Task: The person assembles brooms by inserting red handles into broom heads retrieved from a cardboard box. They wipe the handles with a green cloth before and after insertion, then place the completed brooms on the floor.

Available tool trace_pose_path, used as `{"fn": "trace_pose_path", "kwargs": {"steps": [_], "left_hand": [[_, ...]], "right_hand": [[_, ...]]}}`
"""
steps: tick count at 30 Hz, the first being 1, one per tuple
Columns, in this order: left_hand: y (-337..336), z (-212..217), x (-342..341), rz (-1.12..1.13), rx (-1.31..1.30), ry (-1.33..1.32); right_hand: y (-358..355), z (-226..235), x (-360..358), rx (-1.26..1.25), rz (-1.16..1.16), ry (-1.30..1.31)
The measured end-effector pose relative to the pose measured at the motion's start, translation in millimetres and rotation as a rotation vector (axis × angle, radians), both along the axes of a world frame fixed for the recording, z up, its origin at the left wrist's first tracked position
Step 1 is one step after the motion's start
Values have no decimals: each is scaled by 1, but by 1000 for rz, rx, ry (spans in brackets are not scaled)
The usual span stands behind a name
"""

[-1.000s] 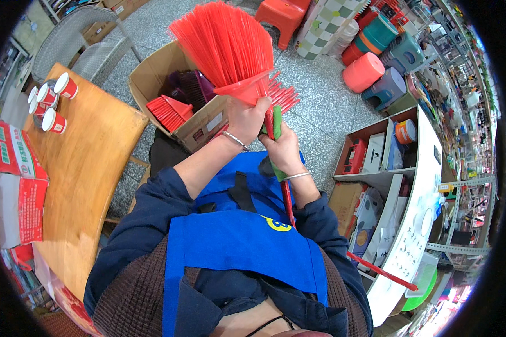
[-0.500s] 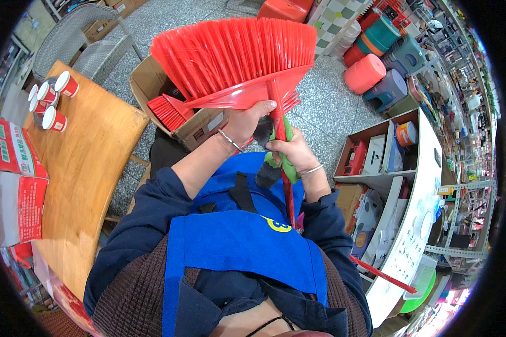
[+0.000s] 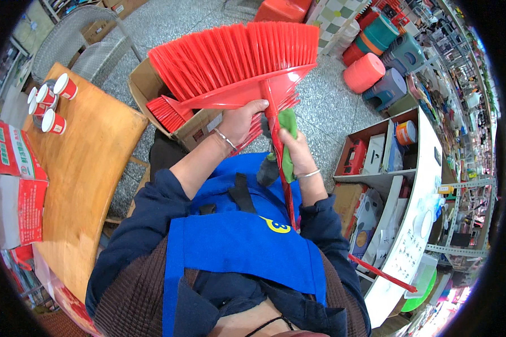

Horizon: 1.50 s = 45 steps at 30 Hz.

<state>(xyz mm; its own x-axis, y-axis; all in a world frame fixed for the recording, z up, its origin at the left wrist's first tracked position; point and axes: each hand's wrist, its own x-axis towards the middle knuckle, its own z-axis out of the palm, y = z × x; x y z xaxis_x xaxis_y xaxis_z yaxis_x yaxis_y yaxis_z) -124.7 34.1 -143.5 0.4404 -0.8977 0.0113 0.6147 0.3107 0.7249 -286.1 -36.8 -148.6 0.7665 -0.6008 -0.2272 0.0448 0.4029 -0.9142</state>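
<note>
Grey speckled stone floor (image 3: 320, 106) fills the background of a crowded shop, seen from above over a seated person in a blue apron (image 3: 236, 247). At the centre is a red broom (image 3: 236, 62), held upside down so its fan of bristles spreads wide at the top of the view. The left hand (image 3: 239, 121) is closed around the underside of the broom head, just left of where the handle joins. The right hand (image 3: 298, 151) is wrapped around the red handle just below the head, with a green cloth (image 3: 288, 140) pressed between palm and handle. The handle runs down across the apron (each wrist wears a thin bangle). Behind the broom, on the floor, an open cardboard box (image 3: 152, 90) holds more red broom heads. Left of the broom stands a wooden counter (image 3: 90, 163) carrying four red and white paper cups (image 3: 48, 104). Right of the broom is a white shelf unit (image 3: 388, 168) holding boxes, and beyond it stacked plastic stools (image 3: 376, 73).
</note>
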Motion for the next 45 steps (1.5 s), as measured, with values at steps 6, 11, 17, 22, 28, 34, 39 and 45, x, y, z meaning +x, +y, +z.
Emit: {"fn": "trace_pose_path", "kwargs": {"steps": [6, 11, 17, 22, 28, 34, 39, 45], "left_hand": [[2, -3, 10, 60, 112, 33], [-5, -1, 8, 117, 155, 8], [3, -4, 9, 149, 327, -158], [2, -3, 24, 76, 273, 14], [-6, -11, 35, 148, 215, -127], [-9, -19, 44, 263, 167, -160], [-20, -18, 51, 328, 170, -128], [-25, -14, 47, 319, 163, -141]], "right_hand": [[-18, 10, -12, -12, -835, -80], [-1, 40, -1, -542, -284, -110], [32, 16, 39, -703, -396, 200], [36, 18, 40, -1058, -287, 377], [44, -25, 7, -1117, -243, 367], [65, -49, -86, -985, 19, 492], [41, -56, -144, -952, 272, 712], [-9, 18, -282, -61, -1268, -172]]}}
